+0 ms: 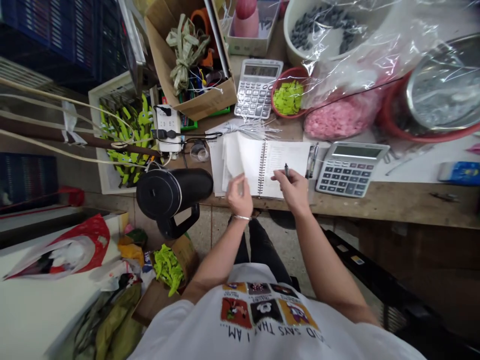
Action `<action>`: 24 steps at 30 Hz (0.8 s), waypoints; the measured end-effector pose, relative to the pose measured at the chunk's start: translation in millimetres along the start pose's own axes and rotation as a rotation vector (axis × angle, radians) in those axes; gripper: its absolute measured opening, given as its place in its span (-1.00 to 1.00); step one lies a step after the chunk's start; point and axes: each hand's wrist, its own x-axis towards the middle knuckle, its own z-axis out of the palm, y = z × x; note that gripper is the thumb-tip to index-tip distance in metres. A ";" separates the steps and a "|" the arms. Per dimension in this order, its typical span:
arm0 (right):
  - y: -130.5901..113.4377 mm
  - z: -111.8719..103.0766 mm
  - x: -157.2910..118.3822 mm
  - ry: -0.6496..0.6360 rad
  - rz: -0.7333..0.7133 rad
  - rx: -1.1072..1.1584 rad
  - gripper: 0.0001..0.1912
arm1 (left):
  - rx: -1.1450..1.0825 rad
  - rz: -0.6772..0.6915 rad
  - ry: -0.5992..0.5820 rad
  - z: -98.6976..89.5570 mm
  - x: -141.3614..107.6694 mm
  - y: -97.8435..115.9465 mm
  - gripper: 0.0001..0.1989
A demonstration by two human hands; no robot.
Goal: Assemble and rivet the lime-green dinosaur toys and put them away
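Note:
A spiral-bound notebook lies open near the table's front edge, with faint writing on its right page. My left hand pinches the lower edge of a white page, which is lifted and curved on the left side. Over the right page, my right hand is closed round a dark pen. More pens lie beside the notebook's right edge, and a large calculator is to the right of them.
A black kettle-like container stands left of my left hand. Behind the notebook are a second calculator, a red bowl of green pieces, a cardboard box and a plastic bag of pink pieces. Cables cross the left side.

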 end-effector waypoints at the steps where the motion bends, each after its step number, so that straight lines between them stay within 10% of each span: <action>1: -4.4 -1.4 -7.6 -0.018 0.013 0.100 -0.62 | -0.022 0.034 -0.043 5.9 -6.1 9.8 -0.73; 10: -2.8 -26.7 -4.6 0.145 0.125 0.206 -0.65 | 0.085 0.520 -0.258 18.6 -55.0 41.2 -0.80; 16: 34.0 -51.9 23.4 0.279 0.144 0.036 -0.61 | 0.175 0.718 -0.368 4.4 -43.3 -20.5 -0.66; 24: 67.1 -63.0 9.1 0.456 -0.112 -0.258 -0.37 | 0.282 0.866 -0.843 25.8 -3.8 -75.8 -0.67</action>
